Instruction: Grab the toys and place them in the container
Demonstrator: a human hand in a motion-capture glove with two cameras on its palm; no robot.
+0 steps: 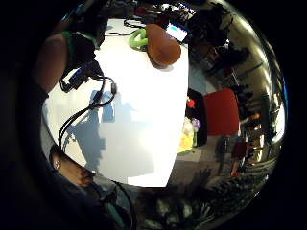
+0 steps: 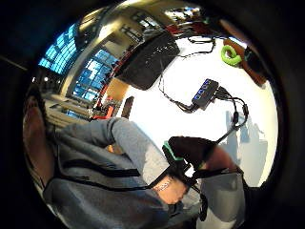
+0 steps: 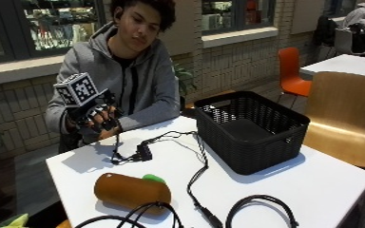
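Observation:
A brown plush toy (image 3: 132, 190) lies on its side near the front of the white table (image 3: 321, 185), with a green toy (image 3: 152, 179) tucked against its far side. The palm views show the same pair, brown plush toy (image 1: 162, 44) and green ring toy (image 1: 138, 38), at the table's far end. The black slatted basket (image 3: 252, 130) stands empty at the table's right half. My gloved right hand (image 3: 97, 118) is raised above the table's far left corner, close to my chest. Its fingers are loosely curled and hold nothing. It is well away from both toys and the basket.
A black USB hub (image 3: 144, 154) and several black cables (image 3: 198, 175) trail across the middle and front of the table. A wooden chair (image 3: 344, 114) stands at the right. A black bin of colourful toys (image 1: 194, 127) sits on the floor beside a red chair (image 1: 221, 112).

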